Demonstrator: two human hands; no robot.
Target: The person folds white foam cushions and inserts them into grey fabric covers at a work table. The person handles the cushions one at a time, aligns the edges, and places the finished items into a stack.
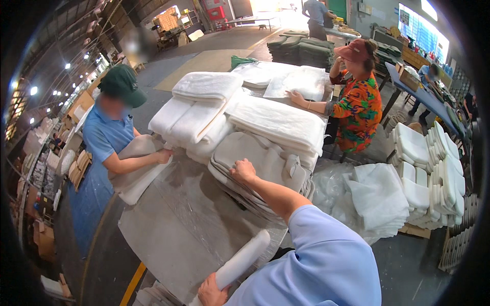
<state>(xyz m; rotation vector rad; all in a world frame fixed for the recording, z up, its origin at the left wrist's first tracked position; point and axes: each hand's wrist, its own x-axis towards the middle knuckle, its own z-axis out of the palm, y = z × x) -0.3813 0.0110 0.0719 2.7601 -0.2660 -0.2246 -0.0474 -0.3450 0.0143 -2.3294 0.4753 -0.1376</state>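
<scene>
My right hand point(244, 171) reaches forward over the metal table point(173, 229) and grips the top piece of a stack of grey fabric covers point(265, 158), fingers curled on its near edge. My left hand point(212, 293) is low at the picture's bottom edge, closed around one end of a long white foam pad point(242, 260) that slants up toward the table's near edge. Beyond the grey stack lie piles of folded white padding point(204, 109).
On the left a person in a blue shirt and green cap point(109, 137) presses a grey cover point(138, 173) against the table. A person in an orange patterned shirt point(360, 104) handles white sheets at the far side. Stacks of white foam pads point(429, 173) stand at right.
</scene>
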